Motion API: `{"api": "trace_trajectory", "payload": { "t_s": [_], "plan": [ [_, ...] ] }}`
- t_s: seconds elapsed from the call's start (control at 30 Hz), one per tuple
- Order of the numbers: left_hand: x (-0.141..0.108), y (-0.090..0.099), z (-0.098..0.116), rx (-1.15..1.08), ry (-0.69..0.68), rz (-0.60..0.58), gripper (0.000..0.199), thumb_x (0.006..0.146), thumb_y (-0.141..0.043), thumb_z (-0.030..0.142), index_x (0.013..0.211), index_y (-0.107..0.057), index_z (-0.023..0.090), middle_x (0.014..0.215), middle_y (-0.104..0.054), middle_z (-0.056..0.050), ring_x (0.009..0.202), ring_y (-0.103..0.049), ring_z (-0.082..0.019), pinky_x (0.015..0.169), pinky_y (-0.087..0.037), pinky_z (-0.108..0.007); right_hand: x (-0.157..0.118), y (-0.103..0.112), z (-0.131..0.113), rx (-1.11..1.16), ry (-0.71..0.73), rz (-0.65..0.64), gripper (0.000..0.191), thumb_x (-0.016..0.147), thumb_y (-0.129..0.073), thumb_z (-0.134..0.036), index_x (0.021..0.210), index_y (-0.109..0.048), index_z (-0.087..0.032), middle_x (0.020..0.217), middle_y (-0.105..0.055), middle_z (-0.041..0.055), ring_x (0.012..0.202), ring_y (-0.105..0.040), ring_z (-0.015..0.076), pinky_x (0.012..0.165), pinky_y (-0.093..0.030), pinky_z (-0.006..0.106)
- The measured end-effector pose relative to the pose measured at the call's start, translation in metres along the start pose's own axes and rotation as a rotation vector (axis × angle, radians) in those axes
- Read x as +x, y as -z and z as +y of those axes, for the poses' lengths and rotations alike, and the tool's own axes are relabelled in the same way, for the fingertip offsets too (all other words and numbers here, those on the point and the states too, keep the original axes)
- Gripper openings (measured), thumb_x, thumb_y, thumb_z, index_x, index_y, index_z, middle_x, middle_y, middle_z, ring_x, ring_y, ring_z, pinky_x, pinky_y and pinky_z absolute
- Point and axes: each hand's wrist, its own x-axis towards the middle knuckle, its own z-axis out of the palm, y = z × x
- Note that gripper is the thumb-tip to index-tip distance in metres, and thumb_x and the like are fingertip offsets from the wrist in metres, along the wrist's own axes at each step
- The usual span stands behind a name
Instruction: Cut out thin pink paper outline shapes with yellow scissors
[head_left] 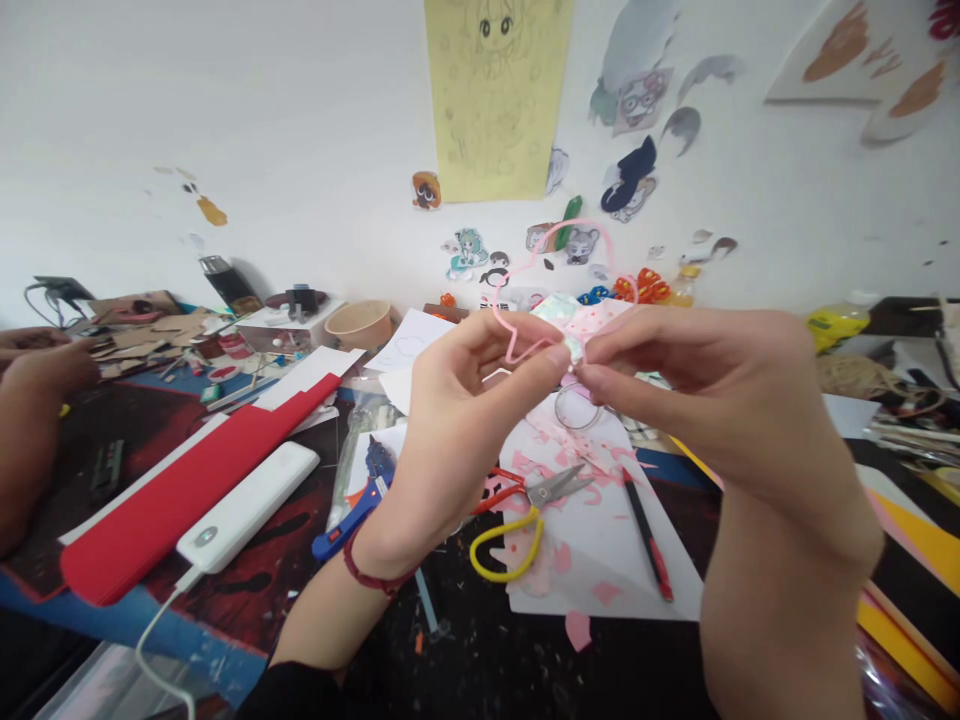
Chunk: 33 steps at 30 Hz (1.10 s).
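Note:
In front of my chest, fingertips of both hands meet on a small pink and pale green craft piece (574, 347). My left hand (472, 380) pinches its left side, and my right hand (712, 370) pinches its right side. A thin pink strip (504, 318) bends in a loop above my fingers. White-and-pink dotted material (596, 318) shows behind the fingertips. Just below hangs a thin metal ring (556, 406). How these parts join is hidden by my fingers. Under my hands lie scissors (553, 489) with red and yellow handles, blades apart, on white paper (577, 570) among pink scraps.
A black and red pen (646, 535) lies on the paper. Left of it are a blue glue gun (349, 525), a white power bank (251, 505) with a cable and a long red piece (187, 490). Another person's hand (52, 370) is at far left. A wall stands behind.

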Motion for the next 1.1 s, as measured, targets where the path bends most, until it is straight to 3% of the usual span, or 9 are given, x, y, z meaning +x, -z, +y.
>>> {"api": "trace_trajectory", "payload": {
  "t_s": [0.37,0.7,1.1],
  "plan": [
    [-0.0007,-0.0018,-0.0007,-0.009,-0.009,0.015,0.006,0.085,-0.075,0.021,0.084,-0.069,0.022,0.085,-0.062,0.001,0.071,-0.054,-0.010,0.062,-0.047,-0.023,-0.0020,0.0046,0.0038,-0.026,-0.021,-0.005,0.008,0.077,-0.082,-0.024,0.084,-0.078,-0.024,0.079,-0.073,0.0002,0.069,-0.064,0.0141,0.059,-0.052,0.028],
    [-0.0010,-0.0015,-0.0013,0.017,-0.042,0.005,0.008,0.085,-0.076,0.020,0.083,-0.069,0.022,0.084,-0.064,0.002,0.069,-0.053,-0.009,0.063,-0.047,-0.022,-0.0006,0.0030,0.0012,-0.029,0.009,-0.028,0.007,0.083,-0.076,-0.023,0.076,-0.074,-0.024,0.071,-0.068,-0.0008,0.064,-0.059,0.0128,0.057,-0.049,0.029],
    [-0.0009,-0.0028,-0.0007,-0.006,-0.045,0.011,0.012,0.082,-0.081,0.024,0.083,-0.069,0.020,0.084,-0.067,0.002,0.067,-0.056,-0.007,0.061,-0.050,-0.020,-0.0014,0.0042,0.0039,-0.037,-0.027,-0.015,0.005,0.078,-0.081,-0.025,0.082,-0.078,-0.024,0.076,-0.071,-0.0001,0.067,-0.062,0.0134,0.059,-0.050,0.029]
  ]
}}
